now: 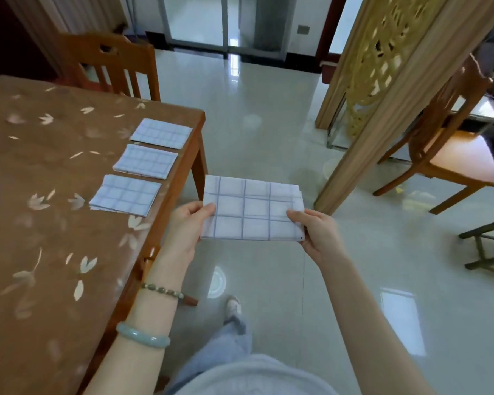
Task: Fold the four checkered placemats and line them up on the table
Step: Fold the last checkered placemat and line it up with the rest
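A folded white placemat with thin blue-grey checks (251,209) hangs in the air over the floor, just right of the table's edge. My left hand (187,226) pinches its left edge and my right hand (317,230) pinches its right edge. Three more folded checkered placemats lie in a row along the table's right edge: a far one (161,133), a middle one (146,161) and a near one (125,195).
The wooden table (40,223) has a brown leaf-patterned cover. One wooden chair (111,64) stands at its far end. Another chair (451,155) and a carved wooden screen (382,67) stand to the right. A dark stool (491,246) is at the right edge. Glossy tile floor lies below.
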